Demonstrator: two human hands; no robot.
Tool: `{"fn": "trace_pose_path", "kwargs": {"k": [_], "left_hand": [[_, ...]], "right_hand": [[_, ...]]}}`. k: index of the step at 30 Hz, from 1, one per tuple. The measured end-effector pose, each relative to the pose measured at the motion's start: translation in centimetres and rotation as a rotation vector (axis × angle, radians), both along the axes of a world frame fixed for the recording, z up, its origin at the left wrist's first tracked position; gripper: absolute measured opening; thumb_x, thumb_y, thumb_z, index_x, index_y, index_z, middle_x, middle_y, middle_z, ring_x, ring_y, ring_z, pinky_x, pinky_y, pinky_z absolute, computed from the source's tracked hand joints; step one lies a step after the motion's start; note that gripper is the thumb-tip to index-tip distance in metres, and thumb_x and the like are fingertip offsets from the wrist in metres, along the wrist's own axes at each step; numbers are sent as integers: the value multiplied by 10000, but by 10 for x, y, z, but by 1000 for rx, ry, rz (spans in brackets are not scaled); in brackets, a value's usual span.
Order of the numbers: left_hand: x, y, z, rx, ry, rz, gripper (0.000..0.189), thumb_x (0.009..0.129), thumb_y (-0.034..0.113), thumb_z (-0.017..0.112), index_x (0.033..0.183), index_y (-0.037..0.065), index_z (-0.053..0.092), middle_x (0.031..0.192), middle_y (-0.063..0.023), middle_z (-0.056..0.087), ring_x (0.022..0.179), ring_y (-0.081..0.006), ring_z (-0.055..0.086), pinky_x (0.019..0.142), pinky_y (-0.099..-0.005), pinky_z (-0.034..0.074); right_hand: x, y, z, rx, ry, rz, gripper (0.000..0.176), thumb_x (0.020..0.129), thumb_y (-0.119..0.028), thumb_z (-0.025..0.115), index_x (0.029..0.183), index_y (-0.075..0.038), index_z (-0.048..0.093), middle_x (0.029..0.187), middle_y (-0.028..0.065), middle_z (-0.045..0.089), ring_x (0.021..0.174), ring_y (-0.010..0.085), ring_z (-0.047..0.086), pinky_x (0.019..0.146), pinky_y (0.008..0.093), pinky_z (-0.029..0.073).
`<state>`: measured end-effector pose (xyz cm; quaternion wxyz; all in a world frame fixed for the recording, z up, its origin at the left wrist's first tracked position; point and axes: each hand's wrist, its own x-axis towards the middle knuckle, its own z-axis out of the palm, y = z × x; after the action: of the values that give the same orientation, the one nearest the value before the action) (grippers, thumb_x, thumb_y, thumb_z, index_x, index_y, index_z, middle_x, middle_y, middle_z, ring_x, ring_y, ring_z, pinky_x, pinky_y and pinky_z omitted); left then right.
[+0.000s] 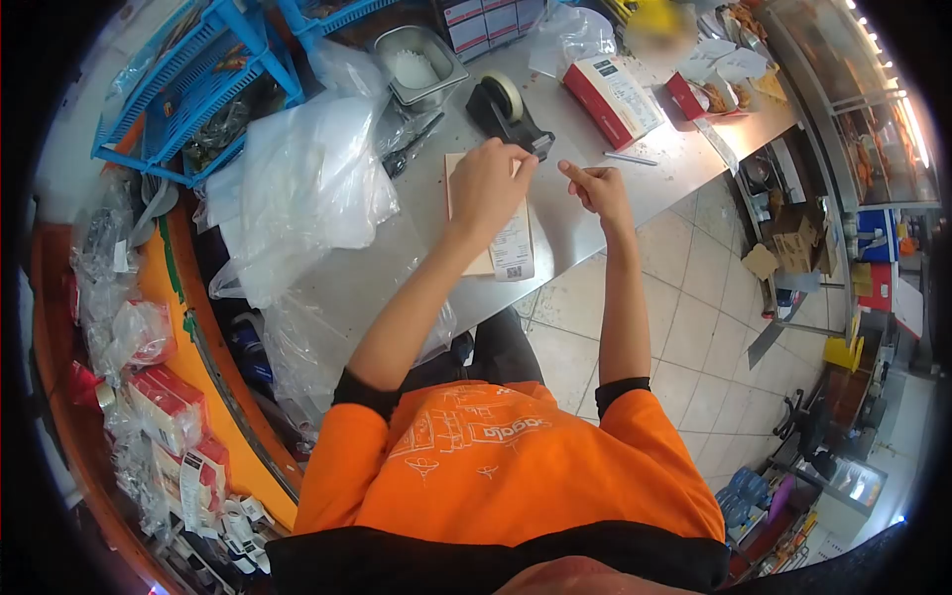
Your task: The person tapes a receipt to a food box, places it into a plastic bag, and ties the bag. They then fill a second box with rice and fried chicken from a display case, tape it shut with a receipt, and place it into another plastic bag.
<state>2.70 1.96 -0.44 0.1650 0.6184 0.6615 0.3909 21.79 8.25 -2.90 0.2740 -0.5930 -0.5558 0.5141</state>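
My left hand (488,190) is over a flat tan pad or box (480,264) on the metal table, with its fingers bent toward the tape dispenser. What its fingertips hold, if anything, is too small to make out. A printed receipt (514,246) with a square code lies on the pad, partly under that hand. The black tape dispenser (508,121) with a pale tape roll stands just beyond. My right hand (598,188) is raised to the right of the dispenser, fingers curled and thumb against the index finger; any small thing there is hidden.
Clear plastic bags (307,178) cover the table's left part. A metal container (420,65) stands behind them. Beyond my right hand are a pen (631,158), a red and white box (615,99) and an open food box (706,97). Blue crates (198,84) stand at the upper left.
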Motion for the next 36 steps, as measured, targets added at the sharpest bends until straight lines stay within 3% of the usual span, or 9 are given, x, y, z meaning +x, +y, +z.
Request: {"fn": "trace_pose_path", "kwargs": {"k": [3, 7, 10, 14, 15, 17, 24, 29, 36], "left_hand": [[10, 40, 2, -579, 33, 41, 317, 777, 419, 702, 861, 114, 732, 851, -122, 633, 848, -270, 634, 675, -352, 490], [18, 40, 12, -556, 95, 136, 325, 718, 401, 758, 827, 103, 688, 861, -78, 608, 889, -254, 604, 712, -360, 465], [24, 39, -19, -51, 210, 228, 409, 650, 378, 806, 881, 111, 602, 887, -49, 538, 929, -267, 546, 792, -398, 412], [31, 35, -24, -100, 165, 345, 537, 617, 348, 834, 981, 132, 504, 996, -60, 478, 1000, -270, 507, 835, -418, 375], [31, 27, -21, -61, 172, 365, 558, 617, 343, 835, 1008, 128, 500, 1005, -70, 476, 986, -268, 513, 829, -426, 375], [17, -3, -13, -92, 61, 205, 402, 685, 306, 793, 947, 114, 556, 1051, -46, 525, 1051, -252, 500, 846, -436, 368], [-16, -93, -57, -64, -159, -195, 200, 784, 197, 706, 981, 191, 739, 1248, -29, 537, 1333, -289, 344, 1104, -455, 238], [-20, -96, -46, -62, -147, -296, 257, 714, 217, 762, 968, 195, 738, 1268, -39, 511, 1355, -317, 297, 1127, -469, 206], [-26, -95, -41, -16, -18, -358, 308, 672, 312, 794, 959, 220, 727, 1252, -33, 500, 1332, -301, 314, 1093, -474, 227]], "right_hand": [[-1, 4, -15, 10, -92, -7, 445, 769, -377, 745, 547, -17, 607, 430, -16, 432, 367, 73, 361, 379, 247, 240], [-17, 10, -41, -195, 120, -71, 399, 757, -342, 758, 563, -28, 609, 475, 7, 477, 365, 79, 388, 360, 252, 236], [-16, 25, -69, -599, 556, -16, 326, 772, -291, 734, 631, -34, 592, 485, -13, 433, 348, 89, 348, 333, 263, 187], [-36, 30, -87, -571, 408, 26, 328, 849, -222, 651, 585, -47, 566, 473, -10, 432, 367, 84, 352, 354, 231, 219], [-46, 22, -81, -168, 100, 147, 328, 854, -213, 639, 581, -42, 575, 480, -5, 452, 389, 84, 374, 373, 241, 254], [-41, 3, -62, 226, -197, 260, 330, 859, -203, 626, 576, -38, 585, 486, -1, 473, 410, 84, 397, 393, 251, 290], [-8, -154, -17, 168, 526, 161, 318, 865, -169, 643, 602, 9, 643, 550, 30, 570, 492, 82, 456, 474, 256, 336], [-41, -184, -69, -53, 194, -120, 302, 867, -177, 638, 631, 5, 686, 485, 41, 552, 443, 74, 489, 445, 248, 370], [-28, -185, -48, -98, 74, 114, 315, 847, -221, 665, 611, -13, 684, 468, 28, 554, 429, 84, 471, 448, 262, 369]]}}
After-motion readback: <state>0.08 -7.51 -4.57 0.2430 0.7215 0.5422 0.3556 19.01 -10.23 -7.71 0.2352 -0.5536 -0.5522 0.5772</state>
